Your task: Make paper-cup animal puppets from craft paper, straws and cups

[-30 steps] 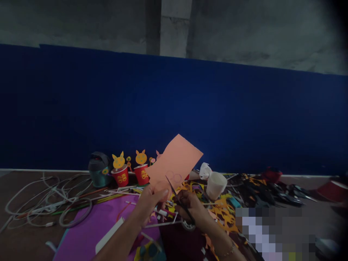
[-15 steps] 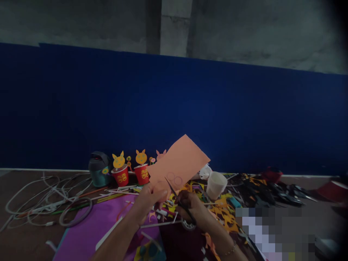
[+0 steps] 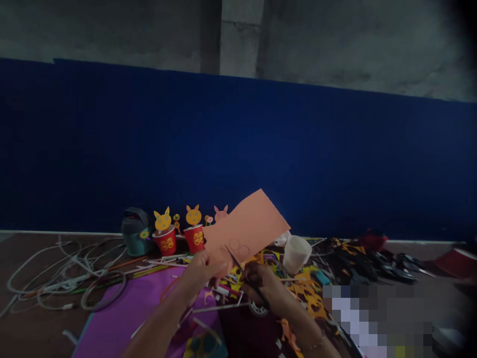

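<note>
A sheet of orange-pink paper (image 3: 253,219) is held up at a slant by my left hand (image 3: 203,273), thumb on top at its lower left corner. Small circles are drawn on the sheet near its lower edge. My right hand (image 3: 261,283) is closed round the handles of dark scissors (image 3: 238,263), whose blades lie at the lower edge of the paper beside the circles. Below my right hand lies a roll of tape (image 3: 258,309). Purple paper (image 3: 141,303) lies under my left forearm.
Two red paper cups (image 3: 194,238) with cat-face cutouts stand behind my left hand, near a teal flask (image 3: 136,238). A white cup (image 3: 297,253) stands at right among yellow paper scraps (image 3: 307,293). White cables (image 3: 67,278) coil at left; several scissors (image 3: 398,266) lie at right.
The orange-pink sheet has tilted slightly, its far end shifting right and down. My left hand has moved a little; the scissors stay at the paper's edge.
</note>
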Motion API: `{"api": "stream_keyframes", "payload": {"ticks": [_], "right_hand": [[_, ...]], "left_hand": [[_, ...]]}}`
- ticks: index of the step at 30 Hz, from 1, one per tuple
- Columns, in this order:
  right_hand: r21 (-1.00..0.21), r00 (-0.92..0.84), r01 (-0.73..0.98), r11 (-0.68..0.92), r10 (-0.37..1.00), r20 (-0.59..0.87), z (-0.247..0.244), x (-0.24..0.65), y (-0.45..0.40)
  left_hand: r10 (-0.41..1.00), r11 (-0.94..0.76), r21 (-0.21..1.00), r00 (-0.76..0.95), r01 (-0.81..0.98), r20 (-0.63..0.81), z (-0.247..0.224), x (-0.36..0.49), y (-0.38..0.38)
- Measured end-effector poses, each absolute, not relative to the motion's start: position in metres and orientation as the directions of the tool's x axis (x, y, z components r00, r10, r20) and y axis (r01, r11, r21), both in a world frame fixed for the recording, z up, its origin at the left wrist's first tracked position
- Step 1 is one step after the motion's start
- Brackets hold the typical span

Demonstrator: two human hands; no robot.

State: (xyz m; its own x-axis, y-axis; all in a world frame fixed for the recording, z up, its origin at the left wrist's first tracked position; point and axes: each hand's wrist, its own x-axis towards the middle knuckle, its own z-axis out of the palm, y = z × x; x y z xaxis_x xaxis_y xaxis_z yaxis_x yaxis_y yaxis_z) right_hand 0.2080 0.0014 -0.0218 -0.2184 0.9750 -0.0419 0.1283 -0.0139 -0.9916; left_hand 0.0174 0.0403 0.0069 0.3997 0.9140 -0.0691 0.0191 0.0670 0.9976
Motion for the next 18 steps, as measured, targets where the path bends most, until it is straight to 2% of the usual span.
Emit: {"api": "stream_keyframes", "payload": {"ticks": [7, 12, 15, 18], "right_hand": [[-0.996, -0.139, 0.080, -0.048, 0.989, -0.059, -0.017, 0.202, 0.001], [-0.991, -0.165, 0.049, -0.127, 0.977, -0.133, -0.011, 0.190, -0.004], [-0.988, -0.194, 0.070, -0.139, 0.969, -0.150, -0.012, 0.187, -0.007], [-0.993, -0.220, 0.073, -0.091, 0.970, -0.105, -0.016, 0.188, -0.007]], "left_hand": [[0.955, 0.047, 0.995, 0.297, -0.085, -0.020, 0.002, 0.019, 0.041], [0.982, -0.035, 0.997, 0.183, -0.068, 0.047, 0.002, 0.025, 0.038], [0.981, -0.049, 0.999, 0.187, -0.017, 0.052, 0.003, 0.026, 0.037], [0.979, -0.013, 1.000, 0.205, 0.008, 0.011, 0.004, 0.027, 0.035]]}}
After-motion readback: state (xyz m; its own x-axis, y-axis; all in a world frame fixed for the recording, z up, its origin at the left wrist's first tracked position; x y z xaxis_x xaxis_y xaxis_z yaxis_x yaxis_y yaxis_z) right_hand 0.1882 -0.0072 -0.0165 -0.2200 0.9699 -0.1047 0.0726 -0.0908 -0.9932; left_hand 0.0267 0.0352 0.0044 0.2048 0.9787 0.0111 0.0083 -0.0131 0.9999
